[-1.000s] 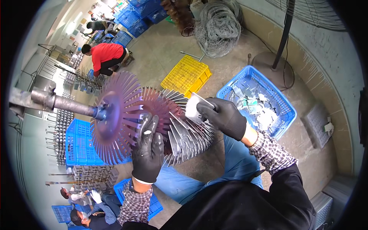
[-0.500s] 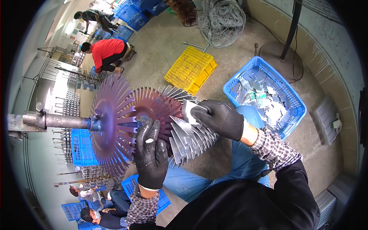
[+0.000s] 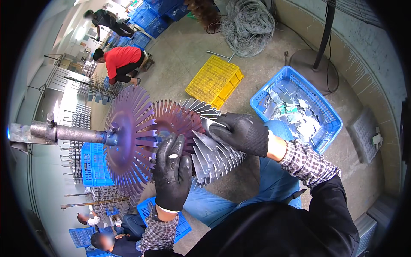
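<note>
Before me a metal shaft [image 3: 79, 133] carries slotted, purple-tinted discs, with a front disc [image 3: 120, 141] and a reddish disc [image 3: 173, 115] behind it. Silver metal plates [image 3: 209, 160] stand fanned out in a row at the discs' right side. My right hand [image 3: 242, 133], in a black glove, pinches a thin silver metal plate [image 3: 209, 123] at the discs' upper right edge. My left hand [image 3: 173, 177], gloved in black too, lies against the reddish disc with its fingers stretched up; its fingertips are near the hub. A pale patch shows on that glove.
A blue basket [image 3: 329, 122] of loose metal plates stands on the right. Beyond the discs sits a yellow crate [image 3: 209, 81], with a tangle of wire [image 3: 248, 28] farther back. A person in red [image 3: 124, 60] bends over racks at the far left; others work nearby.
The metal plate in my right hand has turned from showing its broad bright face to a narrower one. My right hand has shifted slightly, while my left stays at the disc.
</note>
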Action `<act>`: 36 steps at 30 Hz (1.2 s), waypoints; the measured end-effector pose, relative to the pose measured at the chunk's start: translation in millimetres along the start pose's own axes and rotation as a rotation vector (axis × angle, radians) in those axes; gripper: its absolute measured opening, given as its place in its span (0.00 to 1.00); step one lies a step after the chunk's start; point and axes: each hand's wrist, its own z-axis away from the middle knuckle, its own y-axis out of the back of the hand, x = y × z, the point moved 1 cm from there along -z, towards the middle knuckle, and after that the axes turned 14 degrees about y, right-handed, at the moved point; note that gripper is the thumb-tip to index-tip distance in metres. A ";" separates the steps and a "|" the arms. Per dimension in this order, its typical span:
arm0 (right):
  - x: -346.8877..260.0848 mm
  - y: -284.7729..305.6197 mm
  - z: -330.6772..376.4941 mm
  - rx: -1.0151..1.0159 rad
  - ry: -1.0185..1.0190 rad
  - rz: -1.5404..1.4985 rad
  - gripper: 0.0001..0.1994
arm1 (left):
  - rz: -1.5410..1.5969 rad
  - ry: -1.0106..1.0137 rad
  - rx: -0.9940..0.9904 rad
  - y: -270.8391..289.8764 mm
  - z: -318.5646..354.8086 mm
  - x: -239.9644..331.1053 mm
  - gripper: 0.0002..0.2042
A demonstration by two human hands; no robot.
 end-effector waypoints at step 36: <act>-24.6 5.4 -26.7 -0.352 0.319 0.323 0.11 | -0.084 -0.274 0.008 -35.3 -18.5 -36.0 0.19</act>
